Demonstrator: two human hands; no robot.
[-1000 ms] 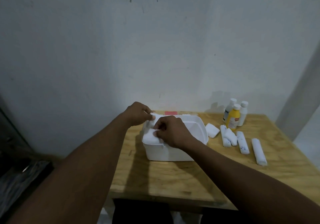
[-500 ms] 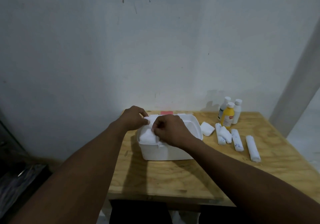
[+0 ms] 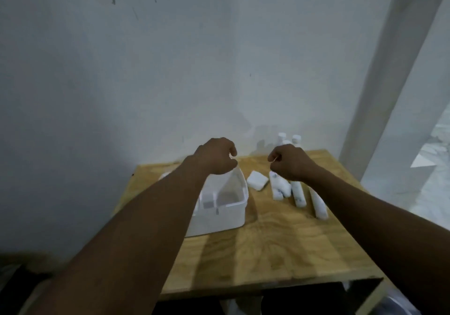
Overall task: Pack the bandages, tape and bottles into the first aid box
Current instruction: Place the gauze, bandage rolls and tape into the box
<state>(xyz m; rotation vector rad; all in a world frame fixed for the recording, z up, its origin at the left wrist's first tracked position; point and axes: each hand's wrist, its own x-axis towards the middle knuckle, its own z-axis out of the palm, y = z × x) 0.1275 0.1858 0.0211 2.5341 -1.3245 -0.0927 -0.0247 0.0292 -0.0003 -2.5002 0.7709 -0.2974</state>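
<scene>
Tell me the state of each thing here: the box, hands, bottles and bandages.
First aid box: open, upright on the table.
Bandage rolls: lying on the table, outside the box.
White pad: lying beside the box.
Bottles: upright, capped.
Left hand: fingers curled, nothing seen in it.
Right hand: fingers curled, grip unclear.

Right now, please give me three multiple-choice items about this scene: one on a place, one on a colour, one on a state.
1. Where do the bandage rolls lie? A on the wooden table, right of the first aid box; B inside it; C on the floor.
2. What colour is the box? A red; B blue; C white.
3. The box is: A closed; B open; C overturned.
Answers: 1 A, they rest on bare wood; 2 C, its walls are white; 3 B, its inside shows.
</scene>
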